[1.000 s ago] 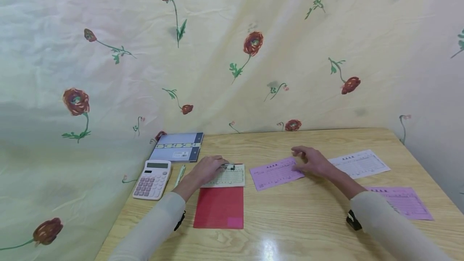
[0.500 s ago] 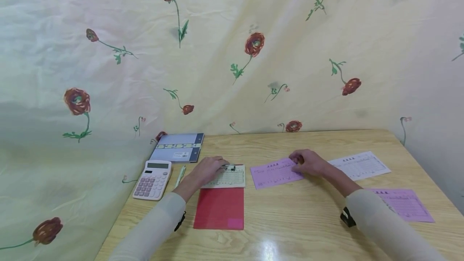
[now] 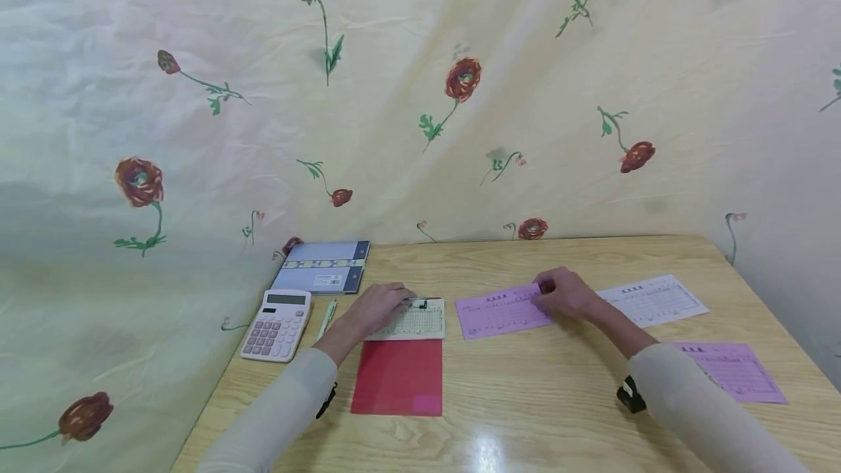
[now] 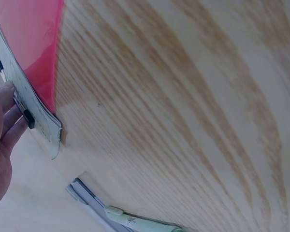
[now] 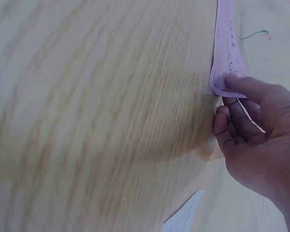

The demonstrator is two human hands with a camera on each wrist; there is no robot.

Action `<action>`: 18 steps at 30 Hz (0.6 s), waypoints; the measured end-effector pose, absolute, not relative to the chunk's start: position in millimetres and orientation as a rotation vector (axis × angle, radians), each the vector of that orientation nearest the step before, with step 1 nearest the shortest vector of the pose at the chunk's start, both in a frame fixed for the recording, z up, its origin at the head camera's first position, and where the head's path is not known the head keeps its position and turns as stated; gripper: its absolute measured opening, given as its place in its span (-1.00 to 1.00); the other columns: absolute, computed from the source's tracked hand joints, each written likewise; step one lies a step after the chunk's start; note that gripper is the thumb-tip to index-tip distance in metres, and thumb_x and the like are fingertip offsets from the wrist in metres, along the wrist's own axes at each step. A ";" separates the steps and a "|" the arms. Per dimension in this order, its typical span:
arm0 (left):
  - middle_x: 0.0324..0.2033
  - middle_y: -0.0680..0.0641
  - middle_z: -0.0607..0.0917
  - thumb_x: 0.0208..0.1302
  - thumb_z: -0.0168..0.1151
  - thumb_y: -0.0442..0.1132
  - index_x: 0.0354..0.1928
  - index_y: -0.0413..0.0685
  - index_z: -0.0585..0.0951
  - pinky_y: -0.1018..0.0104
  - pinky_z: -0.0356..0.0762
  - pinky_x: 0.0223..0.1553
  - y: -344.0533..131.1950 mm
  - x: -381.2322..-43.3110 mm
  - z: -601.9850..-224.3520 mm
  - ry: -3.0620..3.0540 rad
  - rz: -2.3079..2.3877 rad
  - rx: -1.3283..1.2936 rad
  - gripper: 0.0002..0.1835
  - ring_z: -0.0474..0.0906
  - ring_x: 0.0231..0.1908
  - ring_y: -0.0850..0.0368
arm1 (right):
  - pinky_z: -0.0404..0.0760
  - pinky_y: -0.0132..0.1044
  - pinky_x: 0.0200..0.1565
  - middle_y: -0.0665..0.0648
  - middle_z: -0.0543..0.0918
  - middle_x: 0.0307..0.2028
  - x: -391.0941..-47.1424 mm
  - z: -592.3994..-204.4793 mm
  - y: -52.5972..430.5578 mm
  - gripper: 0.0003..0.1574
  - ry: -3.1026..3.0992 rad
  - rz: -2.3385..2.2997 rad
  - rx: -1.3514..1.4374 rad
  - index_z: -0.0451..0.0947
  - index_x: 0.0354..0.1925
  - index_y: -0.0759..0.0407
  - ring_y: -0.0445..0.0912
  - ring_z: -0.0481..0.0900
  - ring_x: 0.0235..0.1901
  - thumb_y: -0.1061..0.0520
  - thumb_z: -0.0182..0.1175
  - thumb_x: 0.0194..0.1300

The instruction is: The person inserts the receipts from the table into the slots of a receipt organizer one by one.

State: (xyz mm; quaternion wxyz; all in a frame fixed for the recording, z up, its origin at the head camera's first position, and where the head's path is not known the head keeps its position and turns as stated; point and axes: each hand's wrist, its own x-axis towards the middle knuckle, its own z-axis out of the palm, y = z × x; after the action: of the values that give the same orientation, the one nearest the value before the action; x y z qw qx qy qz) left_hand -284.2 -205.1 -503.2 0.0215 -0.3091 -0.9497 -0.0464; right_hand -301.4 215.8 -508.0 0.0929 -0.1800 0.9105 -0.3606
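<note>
My left hand (image 3: 379, 309) is at the top edge of a clipped stack of printed slips (image 3: 420, 320), thumb and fingers pinching it around the black binder clip (image 3: 420, 304). Beneath the stack lies a red folder (image 3: 399, 378), showing pink in the left wrist view. My right hand (image 3: 566, 293) pinches the right end of a purple printed slip (image 3: 502, 312). In the right wrist view, the thumb lies on top of the purple slip (image 5: 227, 53) and the fingers are under its bent edge. The slip's far end stays near the tabletop.
A white slip (image 3: 657, 299) and another purple slip (image 3: 736, 372) lie to the right, partly behind my right arm. At left are a calculator (image 3: 276, 325), a pale green pen (image 3: 327, 317) and a blue notebook (image 3: 322, 268). A flowered cloth hangs behind the table.
My right thumb and fingers have come together on the purple slip's right end. The slip has shifted slightly. My left hand stays in place on the clipped stack.
</note>
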 end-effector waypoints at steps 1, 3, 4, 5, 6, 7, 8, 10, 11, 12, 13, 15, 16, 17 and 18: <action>0.07 0.01 0.77 0.56 0.29 -0.21 0.26 0.02 0.73 0.24 0.71 -0.02 -205.1 -284.2 -503.0 -2.943 -0.137 -0.958 -0.69 0.67 -0.16 0.25 | 0.51 -0.24 -0.25 0.11 0.63 -0.30 -301.0 -507.4 216.2 -0.87 2.708 -1.086 -0.530 0.73 -0.11 0.27 -0.02 0.51 -0.27 0.25 0.36 0.41; 0.07 0.00 0.77 0.57 0.28 -0.20 0.26 0.02 0.72 0.26 0.72 -0.04 -205.1 -283.9 -502.7 -2.944 -0.122 -0.959 -0.69 0.66 -0.20 0.26 | 0.52 -0.28 -0.29 0.11 0.66 -0.32 -300.5 -506.2 216.3 -0.88 2.719 -1.115 -0.525 0.75 -0.13 0.29 -0.03 0.53 -0.30 0.26 0.35 0.42; 0.08 0.00 0.76 0.58 0.27 -0.19 0.27 0.02 0.72 0.26 0.72 -0.04 -205.1 -283.8 -502.7 -2.944 -0.112 -0.959 -0.69 0.65 -0.21 0.26 | 0.53 -0.30 -0.30 0.11 0.67 -0.33 -300.5 -505.7 216.2 -0.89 2.724 -1.126 -0.518 0.76 -0.14 0.30 -0.04 0.54 -0.31 0.26 0.36 0.41; 0.08 0.01 0.76 0.58 0.27 -0.19 0.27 0.03 0.72 0.26 0.72 -0.04 -205.1 -283.5 -502.8 -2.945 -0.104 -0.961 -0.68 0.65 -0.21 0.26 | 0.54 -0.32 -0.33 0.11 0.69 -0.33 -300.2 -505.1 216.2 -0.88 2.727 -1.140 -0.519 0.77 -0.14 0.32 -0.05 0.56 -0.32 0.27 0.37 0.41; 0.08 0.01 0.76 0.58 0.26 -0.19 0.27 0.03 0.72 0.26 0.72 -0.04 -205.0 -283.4 -502.8 -2.945 -0.100 -0.961 -0.68 0.66 -0.21 0.25 | 0.56 -0.33 -0.34 0.13 0.71 -0.33 -300.0 -504.3 216.1 -0.87 2.725 -1.154 -0.518 0.77 -0.14 0.34 -0.05 0.58 -0.33 0.27 0.37 0.41; 0.08 0.01 0.76 0.59 0.26 -0.19 0.28 0.03 0.71 0.26 0.72 -0.03 -205.0 -283.4 -502.7 -2.945 -0.093 -0.961 -0.68 0.67 -0.19 0.24 | 0.57 -0.34 -0.36 0.14 0.73 -0.32 -299.9 -503.5 215.9 -0.85 2.725 -1.166 -0.510 0.78 -0.13 0.35 -0.05 0.60 -0.33 0.27 0.37 0.41; 0.08 0.01 0.76 0.59 0.26 -0.18 0.28 0.04 0.71 0.25 0.71 -0.01 -204.9 -283.4 -502.8 -2.944 -0.089 -0.961 -0.68 0.68 -0.17 0.24 | 0.60 -0.34 -0.36 0.15 0.75 -0.31 -299.8 -502.8 215.6 -0.83 2.720 -1.180 -0.503 0.78 -0.11 0.37 -0.06 0.63 -0.33 0.26 0.38 0.42; 0.07 0.00 0.76 0.59 0.26 -0.19 0.27 0.03 0.72 0.24 0.72 -0.01 -205.0 -283.5 -503.1 -2.935 -0.085 -0.968 -0.69 0.69 -0.15 0.22 | 0.65 -0.32 -0.34 0.17 0.77 -0.27 -299.6 -500.5 215.0 -0.79 2.713 -1.199 -0.493 0.77 -0.07 0.39 -0.06 0.67 -0.31 0.25 0.38 0.42; 0.07 0.00 0.76 0.59 0.26 -0.19 0.27 0.02 0.72 0.25 0.72 -0.02 -205.2 -283.6 -503.2 -2.933 -0.085 -0.971 -0.69 0.70 -0.16 0.21 | 0.67 -0.31 -0.33 0.18 0.78 -0.25 -299.3 -499.0 214.6 -0.77 2.705 -1.212 -0.495 0.77 -0.05 0.40 -0.05 0.69 -0.30 0.25 0.38 0.43; 0.06 0.00 0.76 0.58 0.26 -0.19 0.27 0.02 0.72 0.25 0.72 -0.02 -205.3 -283.9 -503.5 -2.929 -0.082 -0.974 -0.69 0.70 -0.16 0.21 | 0.70 -0.28 -0.31 0.19 0.79 -0.23 -299.4 -497.2 214.3 -0.76 2.694 -1.224 -0.504 0.76 -0.03 0.41 -0.04 0.70 -0.29 0.24 0.37 0.44; 0.05 0.00 0.76 0.58 0.27 -0.19 0.26 0.02 0.72 0.25 0.72 -0.03 -205.6 -284.3 -504.0 -2.921 -0.079 -0.980 -0.69 0.70 -0.16 0.21 | 0.73 -0.25 -0.30 0.21 0.79 -0.22 -299.6 -495.2 213.8 -0.76 2.676 -1.249 -0.515 0.76 -0.03 0.43 -0.02 0.72 -0.28 0.25 0.37 0.44; 0.03 0.00 0.76 0.58 0.27 -0.19 0.25 0.01 0.72 0.26 0.72 -0.06 -206.2 -284.7 -504.8 -2.908 -0.072 -0.991 -0.69 0.70 -0.20 0.21 | 0.78 -0.17 -0.26 0.28 0.79 -0.21 -299.8 -489.8 213.0 -0.75 2.615 -1.323 -0.572 0.73 -0.02 0.49 0.05 0.76 -0.27 0.29 0.34 0.45; 0.03 0.00 0.76 0.57 0.28 -0.19 0.26 0.01 0.72 0.26 0.72 -0.07 -206.4 -285.0 -505.2 -2.906 -0.070 -0.993 -0.69 0.69 -0.20 0.22 | 0.79 -0.13 -0.25 0.30 0.79 -0.20 -300.2 -486.7 212.6 -0.75 2.587 -1.351 -0.596 0.72 -0.02 0.50 0.08 0.77 -0.26 0.30 0.33 0.45; 0.03 0.00 0.76 0.57 0.28 -0.19 0.26 0.01 0.72 0.26 0.72 -0.07 -206.5 -285.3 -505.7 -2.905 -0.067 -0.995 -0.69 0.70 -0.20 0.21 | 0.80 -0.10 -0.23 0.32 0.79 -0.21 -301.1 -483.9 212.3 -0.76 2.551 -1.382 -0.615 0.72 -0.02 0.52 0.09 0.77 -0.26 0.32 0.32 0.46; 0.03 0.00 0.76 0.57 0.28 -0.20 0.25 0.01 0.73 0.25 0.72 -0.07 -206.7 -285.5 -506.1 -2.900 -0.067 -0.998 -0.69 0.70 -0.20 0.21 | 0.80 -0.08 -0.22 0.33 0.79 -0.20 -302.0 -481.0 211.5 -0.76 2.521 -1.407 -0.635 0.71 -0.02 0.54 0.11 0.78 -0.26 0.33 0.31 0.46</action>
State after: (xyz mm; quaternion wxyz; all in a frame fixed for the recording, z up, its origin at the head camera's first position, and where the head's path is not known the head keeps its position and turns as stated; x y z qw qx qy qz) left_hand -285.5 -206.7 -506.1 0.0368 -0.3252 -0.9447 -0.0220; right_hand -302.0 211.5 -481.0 0.0928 -0.2138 0.8491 -0.4740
